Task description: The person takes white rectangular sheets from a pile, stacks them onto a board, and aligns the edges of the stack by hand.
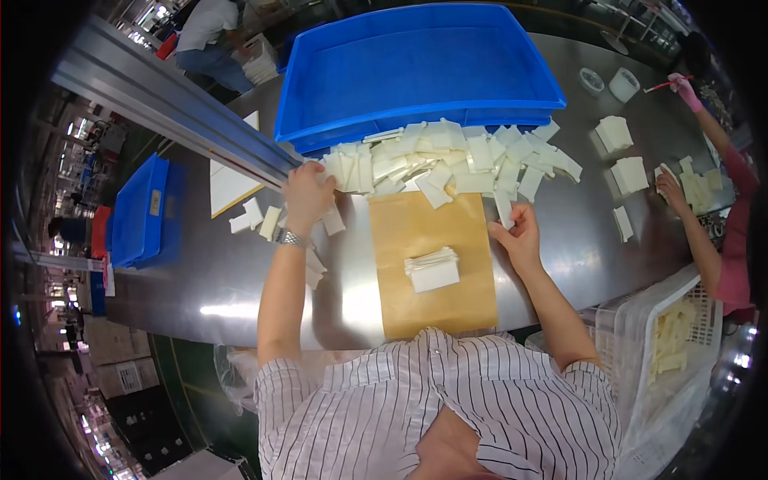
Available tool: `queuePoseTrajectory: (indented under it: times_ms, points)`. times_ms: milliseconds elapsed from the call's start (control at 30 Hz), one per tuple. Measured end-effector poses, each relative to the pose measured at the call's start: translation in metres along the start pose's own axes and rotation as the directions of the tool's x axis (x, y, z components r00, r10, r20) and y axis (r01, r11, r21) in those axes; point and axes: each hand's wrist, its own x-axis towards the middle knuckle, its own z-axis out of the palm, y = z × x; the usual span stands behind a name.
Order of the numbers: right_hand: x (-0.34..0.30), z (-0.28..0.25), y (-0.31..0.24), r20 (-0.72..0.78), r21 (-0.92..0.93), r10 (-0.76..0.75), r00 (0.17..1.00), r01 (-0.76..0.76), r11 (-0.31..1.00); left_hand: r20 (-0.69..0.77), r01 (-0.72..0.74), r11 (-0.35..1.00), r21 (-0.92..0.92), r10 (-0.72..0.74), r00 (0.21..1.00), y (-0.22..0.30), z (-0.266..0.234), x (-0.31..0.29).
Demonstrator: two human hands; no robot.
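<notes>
Many flat white plastic pieces [392,166] with small tabs lie in a loose heap across the table. My left hand [308,194] is at the heap's left end, its fingers curled down among the pieces; what they hold, if anything, is hidden. At the heap's near right side my right hand [520,238] pinches one white plastic piece [503,208] between thumb and fingers. Between my arms, a neat row of similar pieces [433,270] stands on a sheet of brown paper [432,312].
Behind the heap stands a big blue tray [424,60]. A metal post [184,100] rises at the left. Rightward are stacked pieces [630,175], tape rolls [625,84], a co-worker's hand [672,192] and a white crate [648,360]. A second blue tray [138,212] sits far left.
</notes>
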Motion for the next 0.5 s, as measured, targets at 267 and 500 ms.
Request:
queuePoseTrajectory:
  times_ms: [267,500]
  points:
    - [0.010,-0.001,0.015,0.028,-0.094,-0.033,0.999,0.036,0.995,0.037,0.126,0.987,-0.101,-0.123,0.992,-0.031,0.020,0.025]
    - [-0.003,0.001,0.000,0.027,-0.132,0.046,0.999,-0.042,0.990,-0.094,0.125,0.989,-0.083,-0.132,0.987,-0.029,0.007,-0.002]
